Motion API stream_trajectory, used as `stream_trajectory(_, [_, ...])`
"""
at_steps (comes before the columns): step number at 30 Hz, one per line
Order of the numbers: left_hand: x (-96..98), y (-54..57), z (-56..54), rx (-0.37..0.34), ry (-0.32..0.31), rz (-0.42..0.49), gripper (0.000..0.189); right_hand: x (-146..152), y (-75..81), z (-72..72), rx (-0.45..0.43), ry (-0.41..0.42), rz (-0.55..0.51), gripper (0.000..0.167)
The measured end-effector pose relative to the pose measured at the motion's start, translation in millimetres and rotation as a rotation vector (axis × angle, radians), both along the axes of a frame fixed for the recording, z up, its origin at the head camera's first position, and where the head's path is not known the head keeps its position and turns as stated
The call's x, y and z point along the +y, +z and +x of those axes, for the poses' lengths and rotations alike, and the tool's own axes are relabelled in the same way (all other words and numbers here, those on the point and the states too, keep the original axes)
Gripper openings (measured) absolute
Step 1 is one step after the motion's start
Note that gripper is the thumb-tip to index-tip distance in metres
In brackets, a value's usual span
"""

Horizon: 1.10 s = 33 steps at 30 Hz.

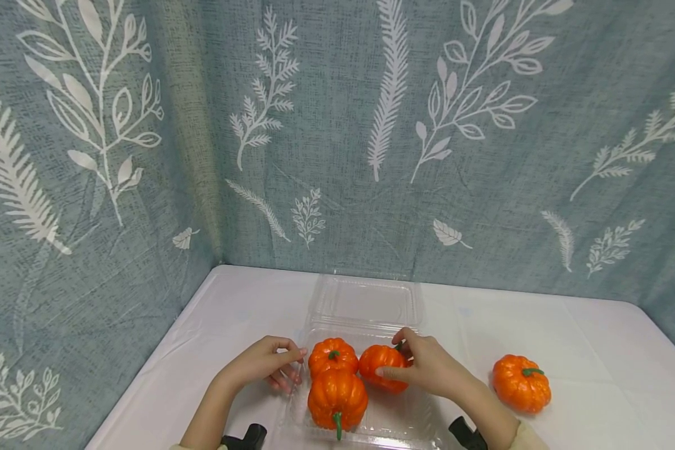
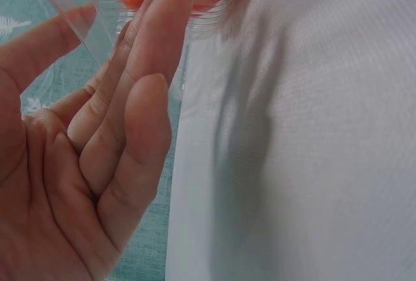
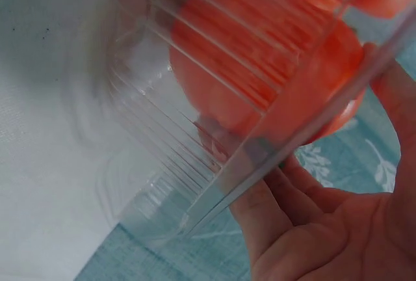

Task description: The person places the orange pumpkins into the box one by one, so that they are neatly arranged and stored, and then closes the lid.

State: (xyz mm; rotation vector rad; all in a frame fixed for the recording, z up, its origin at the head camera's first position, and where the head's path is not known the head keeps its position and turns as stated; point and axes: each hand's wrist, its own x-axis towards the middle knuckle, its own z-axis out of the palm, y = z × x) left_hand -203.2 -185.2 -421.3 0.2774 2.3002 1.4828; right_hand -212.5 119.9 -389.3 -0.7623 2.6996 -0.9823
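An open clear plastic clamshell container (image 1: 396, 415) holds a group of orange pumpkins with green stems. My right hand (image 1: 430, 365) grips the right-hand pumpkin (image 1: 381, 362), thumb on its near side and fingers around the far side by the stem. The right wrist view shows that pumpkin (image 3: 221, 60) through the ribbed clear wall. Left of it in the container are a rear pumpkin (image 1: 329, 354) and a front pumpkin (image 1: 337, 394). My left hand (image 1: 264, 362) is at the container's left wall, its fingers relaxed and holding nothing; in the left wrist view a fingertip overlaps the wall.
Another orange pumpkin (image 1: 520, 383) lies on the white tablecloth (image 1: 590, 375) to the right of the container. The clear lid (image 1: 365, 301) is folded back behind it. A teal curtain (image 1: 337, 125) with white leaf prints stands behind and left of the table.
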Motion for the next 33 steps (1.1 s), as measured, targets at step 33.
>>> stream_trajectory(33, [-1.0,-2.1,-0.2,0.002,0.007,-0.005,0.036,0.9,-5.9,0.1,0.162,0.002,-0.001,0.041])
